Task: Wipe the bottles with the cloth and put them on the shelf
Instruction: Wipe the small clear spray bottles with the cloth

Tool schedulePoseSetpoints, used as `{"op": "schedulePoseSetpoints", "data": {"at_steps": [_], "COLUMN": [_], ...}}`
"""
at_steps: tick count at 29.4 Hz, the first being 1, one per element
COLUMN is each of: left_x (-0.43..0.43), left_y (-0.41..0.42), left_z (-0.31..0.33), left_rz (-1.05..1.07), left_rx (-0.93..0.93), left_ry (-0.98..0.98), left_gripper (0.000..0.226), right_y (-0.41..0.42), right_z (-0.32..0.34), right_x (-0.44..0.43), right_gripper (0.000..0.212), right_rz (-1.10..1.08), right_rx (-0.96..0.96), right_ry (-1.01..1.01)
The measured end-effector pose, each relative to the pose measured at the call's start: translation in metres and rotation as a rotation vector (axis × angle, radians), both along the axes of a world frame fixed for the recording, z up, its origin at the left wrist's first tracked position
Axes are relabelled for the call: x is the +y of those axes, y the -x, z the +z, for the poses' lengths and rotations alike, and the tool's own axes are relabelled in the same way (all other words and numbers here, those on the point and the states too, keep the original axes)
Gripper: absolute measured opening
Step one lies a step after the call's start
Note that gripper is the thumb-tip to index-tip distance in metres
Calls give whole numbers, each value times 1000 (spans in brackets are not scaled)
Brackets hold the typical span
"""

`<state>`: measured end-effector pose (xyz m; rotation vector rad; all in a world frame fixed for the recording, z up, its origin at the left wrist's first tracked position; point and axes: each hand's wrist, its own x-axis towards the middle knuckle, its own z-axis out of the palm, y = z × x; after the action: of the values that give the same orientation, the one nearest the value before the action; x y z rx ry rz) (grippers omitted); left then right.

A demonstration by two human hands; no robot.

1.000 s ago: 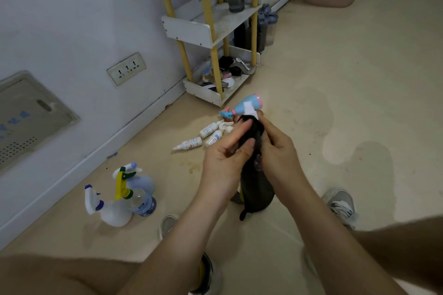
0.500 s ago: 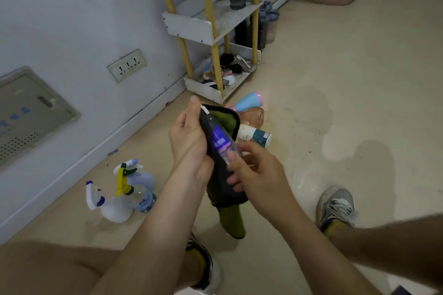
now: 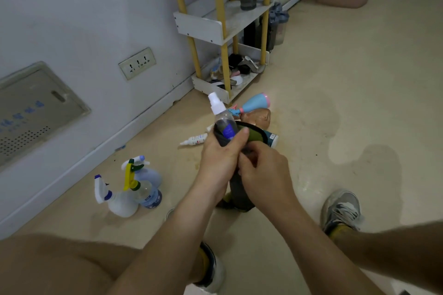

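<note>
Standing against the wall, a yellow-posted shelf (image 3: 199, 25) rises beyond three trigger sprayers (image 3: 124, 201) grouped on the floor. Nearer the camera, a person's left hand (image 3: 220, 158) curls its fingers round a dark cloth (image 3: 237, 189) wrapped about a small clear spray bottle (image 3: 224, 118), held nearly upright above the floor. The right hand (image 3: 266, 175) grips the cloth just below, fingers curled.

Shelf rack (image 3: 199, 27): yellow posts, white boards. In front of it, small spray bottle (image 3: 221, 117) clear, white pump, blue label; cloth (image 3: 255, 134) round it dark grey outside, olive-green inside. Nearer the rack, sprayer (image 3: 255, 103) sky-blue, pink base.
</note>
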<state>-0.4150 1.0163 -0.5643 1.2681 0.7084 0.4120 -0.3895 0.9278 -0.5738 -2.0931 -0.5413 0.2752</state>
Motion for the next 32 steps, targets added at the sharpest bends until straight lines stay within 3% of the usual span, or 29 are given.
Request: {"op": "schedulePoseSetpoints", "data": {"at_steps": [2,4,6,8,10,12,14,16,20,22,24,27,28,32], "left_x": [8,15,18,8,-4,-5,-4,-1,-2,-2,1,9,10,5], "left_y": [-3,-4,-3,-2,-5,-11,-13,-16,-16,-10,-4,0,-1,-8], "left_z": [0,6,15,22,19,14,11,7,4,3,5,14,16,6], "left_rz": [78,86,-13,-173,-224,-174,-117,-113,-286,-454,-573,-520,-450,-246], "left_rx": [16,14,-1,-28,-55,-36,-5,55,245,264,228,55,17,-80], "left_ry": [-40,1,103,151,-34,-384,-633,-795,-973,-962,-788,-362,-309,-391], "left_gripper": [24,31,29,23,19,16,31,51,74,95,104,70,56,43], "right_y": [-1,-14,-33,-41,-37,-30,-26,-21,-17,-26,-35,-41,-39,-31], "right_z": [1,3,5,8,4,3,4,11,15,15,14,7,7,6], "right_x": [-10,-22,-26,-18,-10,-3,3,8,16,16,13,4,3,2], "right_gripper": [24,26,42,60,59,49,39,34,24,29,31,27,24,25], "right_rz": [66,-45,-137,32,109,78,36,65,11,-73,-140,-119,-101,-56], "right_rx": [-104,-77,275,845,1128,1071,821,595,465,450,481,531,520,333], "right_ry": [66,-73,-320,-575,-830,-833,-713,-625,-608,-570,-537,-541,-524,-403]}}
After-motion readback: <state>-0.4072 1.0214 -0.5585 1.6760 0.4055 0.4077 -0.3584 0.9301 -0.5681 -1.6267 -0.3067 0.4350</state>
